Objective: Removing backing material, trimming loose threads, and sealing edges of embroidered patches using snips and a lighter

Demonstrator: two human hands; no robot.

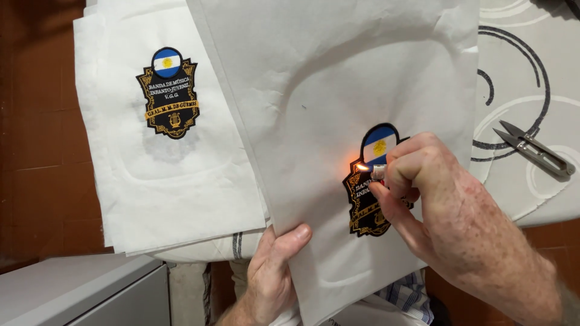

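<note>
My right hand comes in from 4 o'clock, fingers and thumb clenched round one small lighter; only its metal top shows, the body is hidden in my grip. One flame is lit, tip pointing toward 9 o'clock, right at the left edge of the near embroidered patch, glowing orange on the cloth; I can't tell if flame touches thread. That patch sits just right of frame centre, shield-shaped, black and gold with a blue-white-blue disc and yellow sun on top, partly covered by my fingers. It's on the near white sheet, one big piece of white backing fabric. My left hand at 6 o'clock pinches that sheet's lower edge, thumb on top, fingers hidden under. Count: two patches. The second patch is at 10 o'clock, fully visible, on the far white sheet, which looks like a stack of several layers; exact number not tellable. One pair of thread snips at 3 o'clock, lying on the table cover, light with dark ring pattern, well apart from both hands. One grey-white box corner at 8 o'clock. Brown tiled floor at 9 o'clock.
</note>
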